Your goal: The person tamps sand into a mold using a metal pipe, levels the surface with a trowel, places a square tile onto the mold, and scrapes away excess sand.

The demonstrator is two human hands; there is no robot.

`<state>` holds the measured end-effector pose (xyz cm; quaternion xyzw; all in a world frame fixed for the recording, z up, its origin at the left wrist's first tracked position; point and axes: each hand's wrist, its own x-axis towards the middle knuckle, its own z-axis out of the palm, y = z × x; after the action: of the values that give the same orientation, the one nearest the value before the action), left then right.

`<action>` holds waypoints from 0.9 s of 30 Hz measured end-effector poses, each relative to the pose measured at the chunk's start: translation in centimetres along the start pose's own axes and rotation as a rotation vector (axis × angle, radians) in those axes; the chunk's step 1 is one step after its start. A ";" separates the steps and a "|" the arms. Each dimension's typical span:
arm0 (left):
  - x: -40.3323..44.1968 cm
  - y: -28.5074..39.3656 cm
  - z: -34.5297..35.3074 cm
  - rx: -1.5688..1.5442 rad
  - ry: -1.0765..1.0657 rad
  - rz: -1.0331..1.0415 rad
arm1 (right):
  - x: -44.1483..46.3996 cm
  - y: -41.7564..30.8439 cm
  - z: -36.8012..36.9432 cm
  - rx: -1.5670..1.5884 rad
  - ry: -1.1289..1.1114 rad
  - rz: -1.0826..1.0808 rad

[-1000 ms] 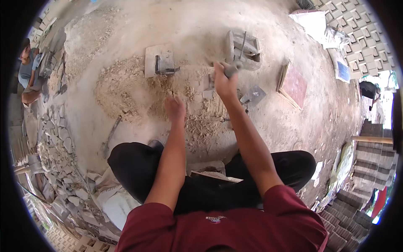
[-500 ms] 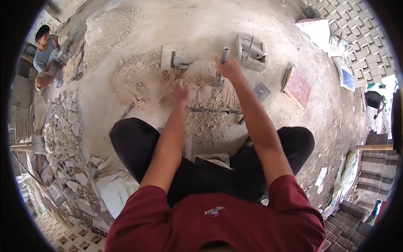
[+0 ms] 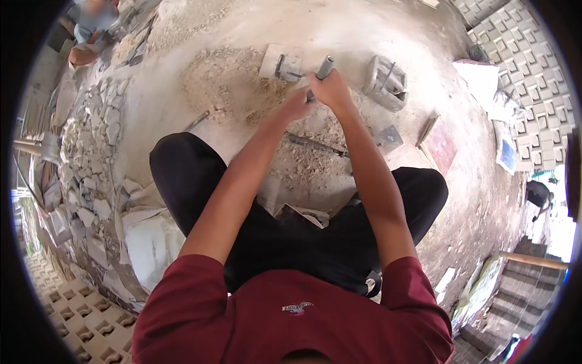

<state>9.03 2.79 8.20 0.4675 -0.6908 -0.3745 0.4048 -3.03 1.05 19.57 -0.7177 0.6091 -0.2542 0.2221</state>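
My right hand point(image 3: 332, 90) is closed round a grey metal pipe point(image 3: 326, 65), whose hollow upper end sticks out above the fist. Just below it, my left hand point(image 3: 299, 105) has its fingers curled at the lower part of the same pipe. The pipe leans, and its bottom end is hidden by my hands. Beyond them lies a pale square slab point(image 3: 273, 60) with a dark metal fitting on it. Loose crumbly soil point(image 3: 303, 173) is spread under my forearms, with a dark metal bar point(image 3: 318, 145) lying across it.
A dusty grey box-like block point(image 3: 386, 83) with a thin rod stands at the right. Nearer are a dark square plate point(image 3: 388, 139) and a reddish board point(image 3: 439, 147). Broken rubble point(image 3: 91, 139) lines the left side. Another person point(image 3: 91, 30) sits at the far left.
My left hand has moved up and right from the soil to the pipe in my right hand. The pipe has tilted. The camera view has shifted.
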 end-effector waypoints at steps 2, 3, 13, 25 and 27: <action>-0.9 -2.7 -0.9 0.063 0.131 -0.003 | 0.0 -1.0 1.3 0.226 -0.271 0.028; -1.7 -4.3 -1.3 0.063 0.136 -0.003 | 0.0 -0.7 2.1 0.224 -0.274 0.025; -9.6 -14.1 -5.6 0.540 0.393 -0.749 | 0.6 8.7 4.6 -0.157 -0.371 -0.100; -7.3 -18.8 -3.1 1.004 0.334 -0.864 | -1.9 16.8 4.8 -0.124 0.046 0.153; -6.6 -18.8 -2.4 1.018 0.326 -0.867 | -2.9 18.2 4.9 -0.128 0.041 0.189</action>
<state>19.16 3.43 -9.05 0.8840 -0.4617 -0.0563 0.0471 -14.09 1.08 4.07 -0.6646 0.6933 -0.2072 0.1862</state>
